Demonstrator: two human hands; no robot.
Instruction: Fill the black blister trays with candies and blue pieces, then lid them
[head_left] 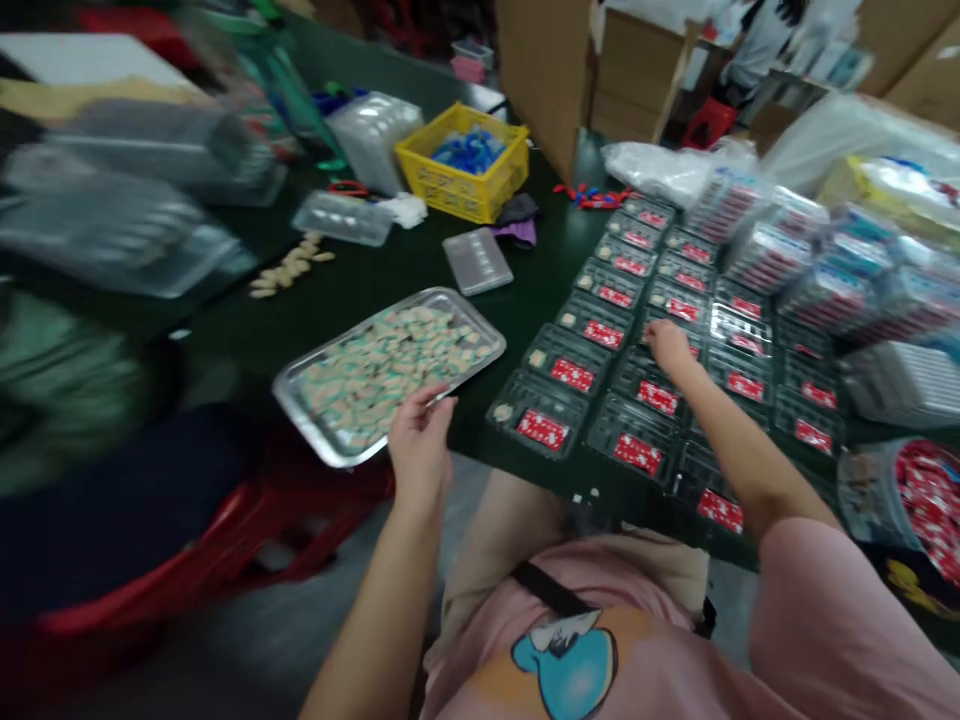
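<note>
My left hand (pixel 421 440) is closed at the near rim of a shiny metal tray (pixel 311 437), thumb and fingers pinching its edge. Many small beige and green pieces (pixel 397 365) are spread over the tray. Out to the right, my right hand (pixel 670 347) reaches down with fingers pinched together at a clear plastic blister shell in the second column. Whatever its fingertips hold is hidden. Clear shells (pixel 544 415) lie in rows, each with a red, white-spotted piece (pixel 573 375); those in the leftmost column also have a small beige piece (pixel 537 358).
A yellow basket (pixel 450 185) of blue items stands behind the tray, near loose beige pieces (pixel 292 268) and a clear lid (pixel 478 262). Stacked packs (pixel 772 255) line the right side. A tub of red pieces (pixel 930 495) sits at right; a red stool (pixel 225 560) is at lower left.
</note>
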